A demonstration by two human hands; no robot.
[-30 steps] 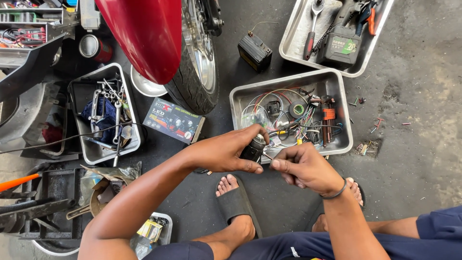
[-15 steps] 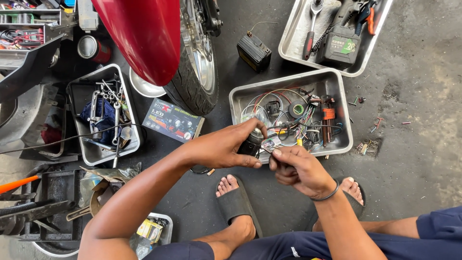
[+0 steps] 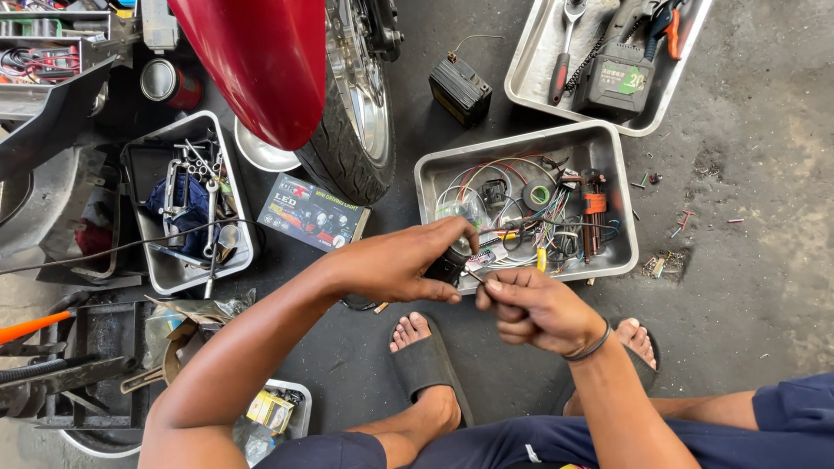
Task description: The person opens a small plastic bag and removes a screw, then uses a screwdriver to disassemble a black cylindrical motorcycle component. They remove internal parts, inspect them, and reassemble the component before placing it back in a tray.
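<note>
My left hand [image 3: 401,260] grips a small black cylindrical lamp unit [image 3: 450,261] just over the near edge of a steel tray [image 3: 608,143]. My right hand [image 3: 534,308] is closed beside it, its fingertips pinching a thin wire [image 3: 476,277] that comes off the unit. The tray holds coloured wires, a roll of tape and a set of hex keys. Both hands hover above my sandalled feet.
A red motorcycle fender [image 3: 261,61] and tyre [image 3: 347,156] stand at the top. A printed lamp box [image 3: 313,211] lies on the floor. A tray of wrenches [image 3: 187,204] sits left, a small battery [image 3: 460,89] and a second tray with a cordless tool [image 3: 612,74] behind.
My right hand has slid slightly left and down, and closed tighter on the wire. The left hand keeps hold of the lamp unit in nearly the same place.
</note>
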